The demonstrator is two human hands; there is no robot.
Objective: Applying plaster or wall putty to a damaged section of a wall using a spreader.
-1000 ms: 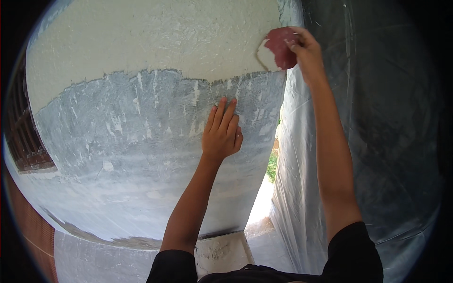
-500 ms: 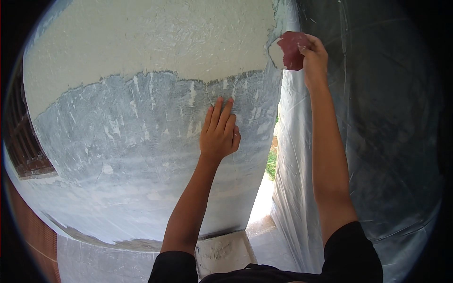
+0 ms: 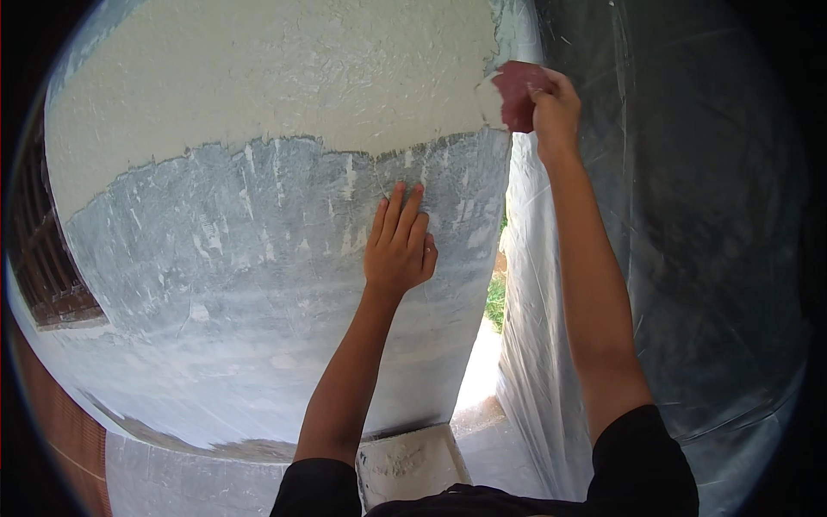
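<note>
My right hand (image 3: 558,112) pinches a dark red, flat putty spreader (image 3: 517,93) at the right edge of the wall. Pale putty covers the spreader's left side, and that side meets the edge of a wet-looking cream putty coat (image 3: 284,86). Below the coat's ragged lower border, the wall (image 3: 250,267) is bare grey with whitish streaks. My left hand (image 3: 398,250) rests on this grey part just under the border, fingers stretched out and nothing held.
Clear plastic sheeting (image 3: 551,345) hangs close along the right side, partly against a dark backdrop. Between it and the wall is a bright gap. Low in front of me sits a putty-smeared pale slab or tray (image 3: 413,465). A brown barred window (image 3: 52,258) is at far left.
My right hand and the spreader have shifted slightly left, over the edge of the putty coat. The left hand has stayed in place.
</note>
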